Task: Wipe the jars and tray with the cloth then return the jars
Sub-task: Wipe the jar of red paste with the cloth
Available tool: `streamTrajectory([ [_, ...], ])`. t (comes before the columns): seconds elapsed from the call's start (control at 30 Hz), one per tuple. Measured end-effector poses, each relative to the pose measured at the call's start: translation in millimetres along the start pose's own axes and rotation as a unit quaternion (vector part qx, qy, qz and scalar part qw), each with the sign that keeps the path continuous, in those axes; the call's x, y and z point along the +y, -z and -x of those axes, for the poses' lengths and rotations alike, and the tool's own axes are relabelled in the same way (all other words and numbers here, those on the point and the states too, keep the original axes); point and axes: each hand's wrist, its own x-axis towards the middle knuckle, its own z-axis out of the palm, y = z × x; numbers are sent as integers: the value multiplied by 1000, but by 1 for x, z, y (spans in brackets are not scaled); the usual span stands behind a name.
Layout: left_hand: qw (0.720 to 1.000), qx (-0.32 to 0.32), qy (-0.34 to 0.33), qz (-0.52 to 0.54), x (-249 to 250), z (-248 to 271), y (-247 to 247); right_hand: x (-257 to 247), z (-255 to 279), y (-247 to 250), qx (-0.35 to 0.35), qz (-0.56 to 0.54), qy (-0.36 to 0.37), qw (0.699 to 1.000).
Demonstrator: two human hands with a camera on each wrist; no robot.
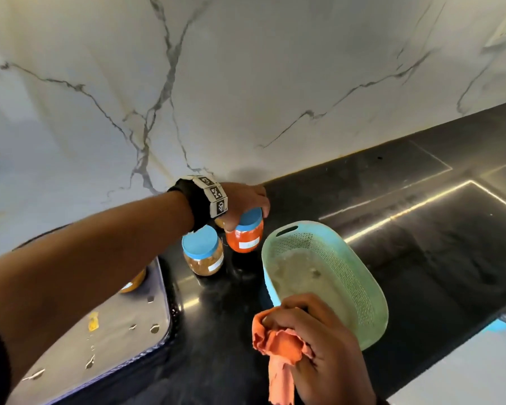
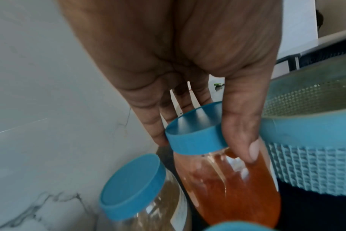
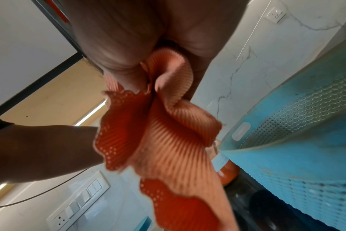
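A person stands at a black counter [image 1: 421,258] backed by a white marble-patterned wall [image 1: 246,83]. Their left hand [image 1: 244,204] reaches forward and grips the red jar [image 1: 245,238] from above, fingers and thumb curled round its blue lid [image 2: 193,140]; the thumb [image 2: 245,132] runs down over the lid's edge onto the clear wall of the jar. The jar holds a red-orange powder and seems to hang slightly tilted, though whether its base touches the counter cannot be told. Just beside it, nearer the person, stands the brown jar [image 1: 203,252], upright on the counter with the same kind of blue lid. A third jar [image 1: 133,283], with yellow-orange contents, is mostly hidden behind the left forearm, and another seems to sit behind the left hand.

To the right of the jars lies the tray [image 1: 374,287], a pale green oval basket with perforated sides and nothing in it. The right hand [image 1: 327,346] is at the tray's near rim, fingers curled tight round a bunched orange cloth [image 1: 278,355] whose loose end hangs down.

At the left is a grey speckled surface [image 1: 114,331] with a dark edge.
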Motion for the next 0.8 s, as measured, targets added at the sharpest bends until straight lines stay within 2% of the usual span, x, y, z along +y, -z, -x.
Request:
streamTrajectory([
  [0.2,998,-45,16,-36,5,-11,-22,16,-3,-1,-19,-19,5,1000],
  [0.57,996,-46,30,-64,9,-12,-35,24,-15,1,-16,-88,14,996],
  [0.63,999,-5,30,-31,4,3,-33,24,-16,-4,-31,-90,14,995],
  [0.7,993,87,42,70,-7,31,-32,20,-19,-10,-49,-84,24,995],
  [0.73,978,145,56,136,-13,49,-32,18,-20,-12,-56,-77,29,995],
  [0.8,921,266,104,264,-33,103,-43,8,-25,-23,-70,-65,47,994],
])
